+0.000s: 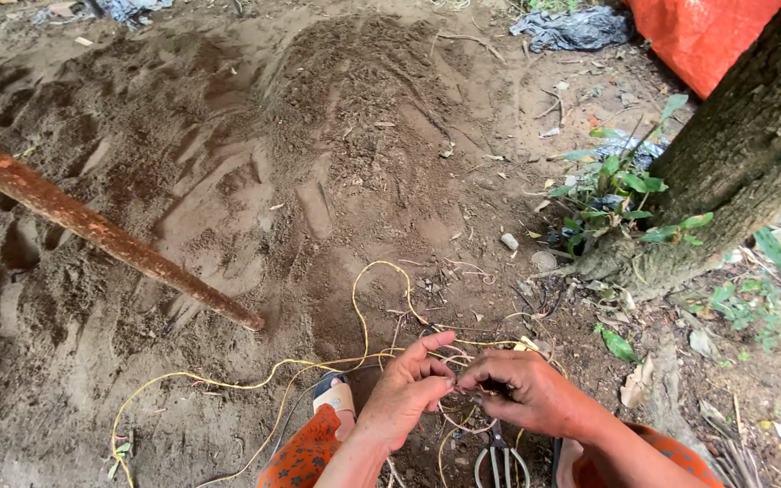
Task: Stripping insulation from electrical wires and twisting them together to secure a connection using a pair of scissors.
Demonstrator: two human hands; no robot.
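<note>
Head cam: the left hand [402,390] and right hand [524,392] are both pinching a thin wire [456,389] at bottom centre, over the dirt. Yellow cord [361,312] is looping around them, so it's probably risking a snag or the wire slipping out.

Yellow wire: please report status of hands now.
Left hand and right hand pinch thin yellow wire together. Pliers below. Rusty pole lies apart.

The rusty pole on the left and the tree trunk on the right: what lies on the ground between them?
In the head view, mostly bare trampled soil separates the rusty pole from the tree trunk, with a small leafy plant at the trunk's foot.
</note>
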